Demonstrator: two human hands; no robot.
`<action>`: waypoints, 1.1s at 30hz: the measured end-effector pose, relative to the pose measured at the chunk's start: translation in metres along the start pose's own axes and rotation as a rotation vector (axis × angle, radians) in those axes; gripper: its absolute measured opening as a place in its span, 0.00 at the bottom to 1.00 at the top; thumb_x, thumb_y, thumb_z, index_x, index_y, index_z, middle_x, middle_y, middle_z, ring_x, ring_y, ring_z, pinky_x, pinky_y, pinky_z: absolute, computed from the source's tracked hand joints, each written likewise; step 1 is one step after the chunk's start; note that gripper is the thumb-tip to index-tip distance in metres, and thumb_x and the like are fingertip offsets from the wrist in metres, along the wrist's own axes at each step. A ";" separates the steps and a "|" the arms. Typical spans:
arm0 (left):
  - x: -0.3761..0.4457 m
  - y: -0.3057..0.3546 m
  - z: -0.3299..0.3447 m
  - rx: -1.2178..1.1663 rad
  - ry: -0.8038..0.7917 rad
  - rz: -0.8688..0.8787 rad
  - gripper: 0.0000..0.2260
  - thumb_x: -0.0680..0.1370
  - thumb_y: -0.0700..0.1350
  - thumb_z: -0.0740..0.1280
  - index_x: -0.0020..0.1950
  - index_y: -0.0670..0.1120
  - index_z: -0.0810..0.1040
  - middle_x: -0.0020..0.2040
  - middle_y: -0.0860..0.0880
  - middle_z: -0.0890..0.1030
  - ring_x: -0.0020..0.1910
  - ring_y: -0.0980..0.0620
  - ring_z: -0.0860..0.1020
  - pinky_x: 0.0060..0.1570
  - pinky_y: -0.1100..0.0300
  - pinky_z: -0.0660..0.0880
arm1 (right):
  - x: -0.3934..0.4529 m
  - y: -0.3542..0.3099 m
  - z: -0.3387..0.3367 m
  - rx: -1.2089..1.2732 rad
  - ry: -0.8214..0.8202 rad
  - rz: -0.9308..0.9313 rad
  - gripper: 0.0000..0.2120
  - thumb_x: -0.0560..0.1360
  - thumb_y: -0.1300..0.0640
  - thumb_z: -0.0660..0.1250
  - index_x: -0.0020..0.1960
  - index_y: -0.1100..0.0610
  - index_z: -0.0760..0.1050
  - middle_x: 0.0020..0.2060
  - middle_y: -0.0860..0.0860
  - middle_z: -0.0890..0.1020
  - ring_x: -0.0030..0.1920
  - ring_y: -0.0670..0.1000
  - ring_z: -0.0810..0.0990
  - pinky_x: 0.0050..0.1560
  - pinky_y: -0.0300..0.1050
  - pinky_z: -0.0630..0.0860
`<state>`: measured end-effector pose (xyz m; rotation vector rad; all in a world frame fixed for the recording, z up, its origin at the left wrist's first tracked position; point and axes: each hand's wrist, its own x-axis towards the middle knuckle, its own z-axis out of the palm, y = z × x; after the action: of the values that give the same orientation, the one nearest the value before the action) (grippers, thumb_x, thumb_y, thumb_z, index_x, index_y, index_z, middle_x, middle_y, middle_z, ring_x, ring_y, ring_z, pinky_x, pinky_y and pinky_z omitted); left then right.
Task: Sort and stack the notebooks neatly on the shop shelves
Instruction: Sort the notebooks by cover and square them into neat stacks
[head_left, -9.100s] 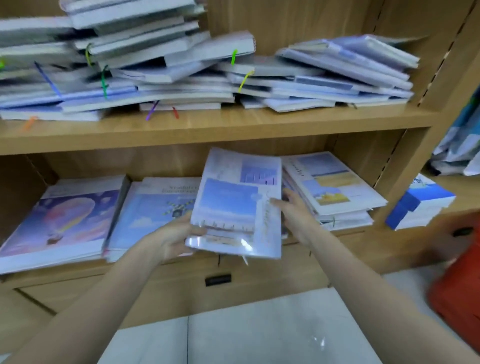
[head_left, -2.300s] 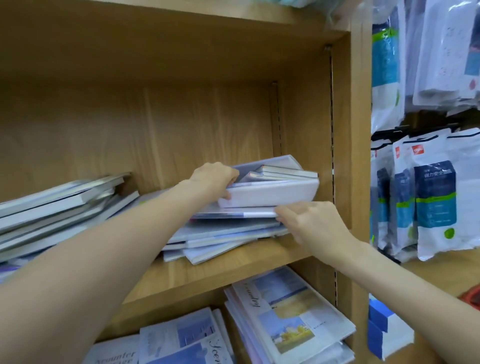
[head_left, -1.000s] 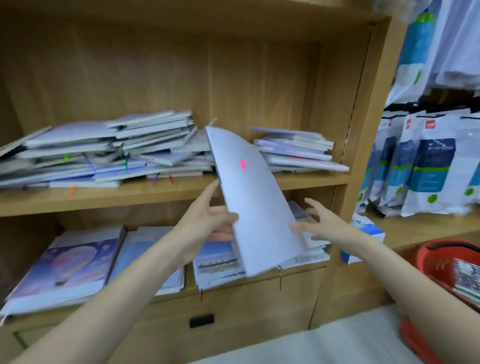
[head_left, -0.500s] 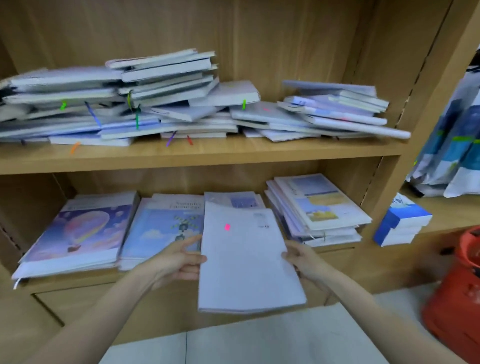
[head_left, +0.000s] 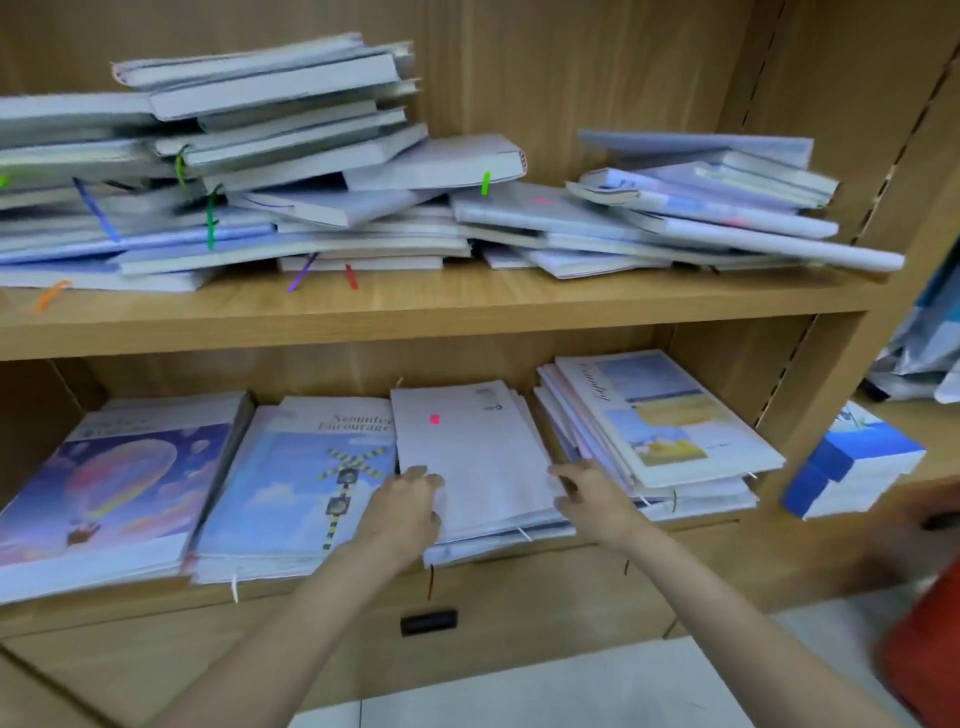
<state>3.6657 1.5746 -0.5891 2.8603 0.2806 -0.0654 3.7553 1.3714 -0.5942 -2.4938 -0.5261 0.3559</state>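
A white-backed notebook (head_left: 470, 452) with a small pink sticker lies face down on top of the third stack on the lower shelf (head_left: 519, 577). My left hand (head_left: 408, 506) rests on its left front edge and my right hand (head_left: 587, 496) on its right front edge, fingers curled against it. Left of it lie a balloon-cover stack (head_left: 114, 488) and a blue crossing-sign stack (head_left: 301, 483). A landscape-cover stack (head_left: 660, 421) sits to the right. The upper shelf (head_left: 441, 306) carries untidy piles of pale notebooks (head_left: 291, 171).
A blue and white box stack (head_left: 857, 462) stands on the neighbouring shelf at the right. A red basket (head_left: 930, 639) shows blurred at the lower right. A drawer with a black handle (head_left: 428, 621) runs below the lower shelf. Pale floor tiles lie underneath.
The white-backed notebook, held out in front of the shelf half a second ago, now lies on the third stack of the lower shelf. Both hands moved forward with it.
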 end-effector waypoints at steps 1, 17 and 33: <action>-0.005 0.002 -0.010 -0.004 0.126 0.086 0.21 0.78 0.36 0.57 0.71 0.45 0.67 0.73 0.47 0.64 0.68 0.46 0.67 0.64 0.56 0.68 | -0.010 -0.004 -0.016 0.056 0.068 -0.040 0.20 0.78 0.62 0.62 0.69 0.58 0.67 0.66 0.56 0.69 0.65 0.54 0.71 0.56 0.34 0.66; 0.040 0.124 -0.190 0.468 0.818 0.767 0.12 0.69 0.37 0.59 0.46 0.39 0.80 0.44 0.42 0.81 0.42 0.42 0.80 0.40 0.54 0.77 | -0.022 -0.026 -0.235 -0.800 0.907 -0.299 0.25 0.70 0.64 0.70 0.66 0.58 0.71 0.62 0.62 0.75 0.59 0.65 0.73 0.59 0.61 0.66; 0.079 0.203 -0.228 0.577 0.329 0.409 0.12 0.81 0.44 0.59 0.60 0.38 0.72 0.58 0.40 0.76 0.55 0.41 0.75 0.42 0.57 0.66 | 0.010 -0.067 -0.279 -0.953 0.818 -0.182 0.13 0.76 0.61 0.63 0.60 0.58 0.66 0.50 0.53 0.78 0.49 0.54 0.78 0.36 0.44 0.65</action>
<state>3.7877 1.4584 -0.3229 3.4249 -0.3247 0.4815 3.8443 1.2961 -0.3322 -3.0545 -0.6368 -1.2095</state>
